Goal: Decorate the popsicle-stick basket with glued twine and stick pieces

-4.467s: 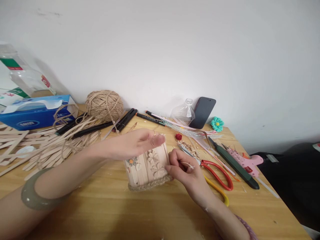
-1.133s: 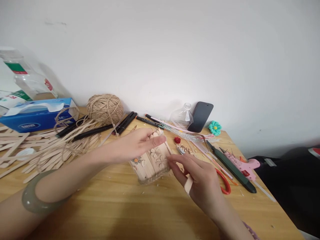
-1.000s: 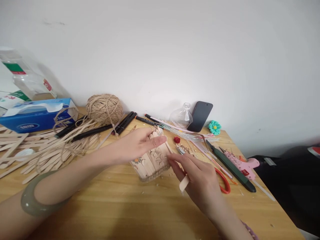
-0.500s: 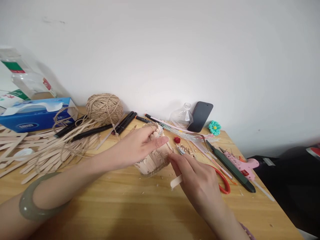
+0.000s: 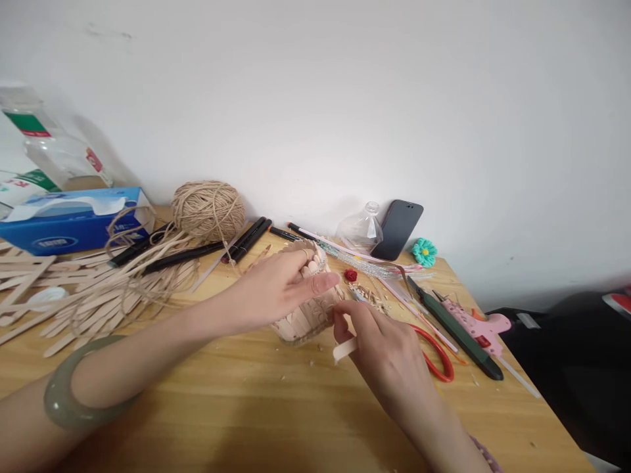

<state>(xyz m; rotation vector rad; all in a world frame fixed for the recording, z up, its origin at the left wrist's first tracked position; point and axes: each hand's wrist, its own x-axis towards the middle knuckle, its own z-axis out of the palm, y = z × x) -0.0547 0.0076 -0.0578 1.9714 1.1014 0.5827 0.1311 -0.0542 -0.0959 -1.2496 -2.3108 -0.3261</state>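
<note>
Right hand: right hand [image 5: 382, 351] right of centre, fingers curled in on a pale flat stick [image 5: 344, 350] whose rounded end juts out to the left; thumb and index pressed together at the container's right edge, anything between their tips too small to tell.
Left hand: left hand [image 5: 276, 289] at centre, wrapped over the upper left of the container and gripping it, thumb laid across the front; bangle [image 5: 69, 402] on forearm, lower left.
Stick-clad container: stick-clad container [image 5: 306, 320] at frame centre, tilted, dark line drawing on front partly covered by left hand; contents not readable.
Close by, right: red rose [image 5: 350, 275] and wood scraps [image 5: 371, 297] just beyond right hand; red handle [image 5: 445, 368] partly behind it.
Further right: green cutter [image 5: 458, 332] beside pink glue gun [image 5: 488, 325].
Centre, rear: small clear bottle top [image 5: 362, 230] beside leaning phone [image 5: 398, 230].
Left: twine ball [image 5: 208, 211]; loose sticks [image 5: 106, 302] heaped below.
Upper left: blue tissue box [image 5: 73, 230], white sheet at its top; large clear bottle [image 5: 62, 154] behind.
</note>
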